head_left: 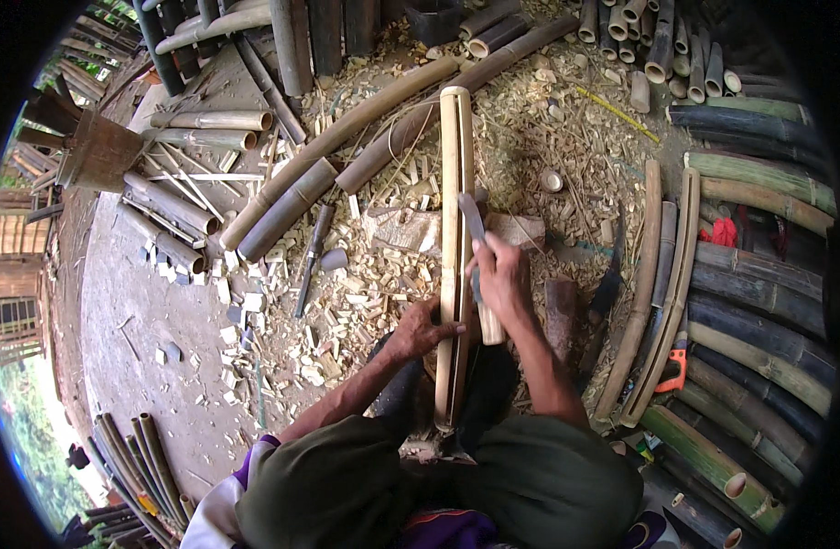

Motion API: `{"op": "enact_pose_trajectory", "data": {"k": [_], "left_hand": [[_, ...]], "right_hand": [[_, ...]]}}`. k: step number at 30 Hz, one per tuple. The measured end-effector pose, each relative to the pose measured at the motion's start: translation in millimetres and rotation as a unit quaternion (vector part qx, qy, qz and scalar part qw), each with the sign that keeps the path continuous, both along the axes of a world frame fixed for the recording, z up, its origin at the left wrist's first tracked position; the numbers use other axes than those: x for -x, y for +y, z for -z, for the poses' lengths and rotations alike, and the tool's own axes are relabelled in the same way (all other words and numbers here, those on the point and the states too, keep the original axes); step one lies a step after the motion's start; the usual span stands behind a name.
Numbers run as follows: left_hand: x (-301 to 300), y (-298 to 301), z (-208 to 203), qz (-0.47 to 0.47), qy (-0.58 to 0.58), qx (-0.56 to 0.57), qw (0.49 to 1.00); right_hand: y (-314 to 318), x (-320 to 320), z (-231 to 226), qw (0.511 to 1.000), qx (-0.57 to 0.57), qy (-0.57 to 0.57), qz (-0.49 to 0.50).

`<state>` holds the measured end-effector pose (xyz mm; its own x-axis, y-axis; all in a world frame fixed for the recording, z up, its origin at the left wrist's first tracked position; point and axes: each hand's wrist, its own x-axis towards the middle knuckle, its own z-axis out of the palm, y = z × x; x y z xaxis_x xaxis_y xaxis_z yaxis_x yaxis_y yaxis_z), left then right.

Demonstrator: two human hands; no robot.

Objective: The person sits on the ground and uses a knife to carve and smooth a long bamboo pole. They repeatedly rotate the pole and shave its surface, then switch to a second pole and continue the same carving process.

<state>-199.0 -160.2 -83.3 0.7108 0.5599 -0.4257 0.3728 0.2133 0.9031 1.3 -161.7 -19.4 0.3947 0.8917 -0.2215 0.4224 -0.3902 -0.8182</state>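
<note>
A long, pale bamboo pole [451,174] with a slot along its length stands lengthwise before me, its lower end between my legs. My left hand [418,331] is closed around its lower half, the thumb laid across the front. Just right of the pole, my right hand [504,279] grips a knife with a dark blade [472,217] and a pale wooden handle [490,325] that sticks out below the fist. The blade lies against or very near the pole's right edge; I cannot tell whether it touches. Behind the pole lies a short log [406,229].
Wood chips [328,320] litter the ground. Dark bamboo poles [401,137] lie at the upper left, with a sheathed-looking dark tool [315,261] nearer. Bamboo lengths [758,284] are stacked at the right, beside an orange-handled saw [673,370]. A yellow measuring tape [618,113] lies farther back.
</note>
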Motion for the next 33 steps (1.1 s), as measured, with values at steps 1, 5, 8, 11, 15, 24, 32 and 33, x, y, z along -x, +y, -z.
{"op": "enact_pose_trajectory", "data": {"k": [1,5,8,11,15,24,32,33], "left_hand": [[-0.5,-0.3,-0.9,0.002,0.004,0.003,1.000],[4.1,-3.1,1.3,-0.016,0.000,0.019,1.000],[5.3,-5.9,10.6,-0.024,-0.002,0.014,1.000],[1.2,-6.8,12.8,-0.028,0.018,0.010,0.999],[6.4,-4.9,20.1,-0.018,0.041,-0.037,0.998],[0.3,0.3,11.0,0.005,0.028,-0.014,0.999],[4.8,-5.0,14.8,-0.034,-0.052,0.050,0.997],[4.5,-4.4,12.0,-0.035,-0.061,0.064,0.995]], "right_hand": [[17.5,-6.2,-2.6,1.000,0.012,-0.015,-0.011],[6.6,-4.8,-22.7,0.998,0.041,-0.021,-0.044],[0.0,-0.9,-18.7,0.999,0.025,-0.026,-0.034],[37.8,-17.2,-24.5,0.998,0.028,-0.038,-0.042],[87.0,-24.5,-21.8,0.997,0.048,-0.039,-0.040],[217.1,-53.2,-81.4,0.997,-0.072,-0.024,-0.034],[95.0,-38.8,-43.0,0.994,-0.024,-0.102,-0.036],[86.6,-34.4,-37.4,0.993,0.011,-0.114,-0.033]]}}
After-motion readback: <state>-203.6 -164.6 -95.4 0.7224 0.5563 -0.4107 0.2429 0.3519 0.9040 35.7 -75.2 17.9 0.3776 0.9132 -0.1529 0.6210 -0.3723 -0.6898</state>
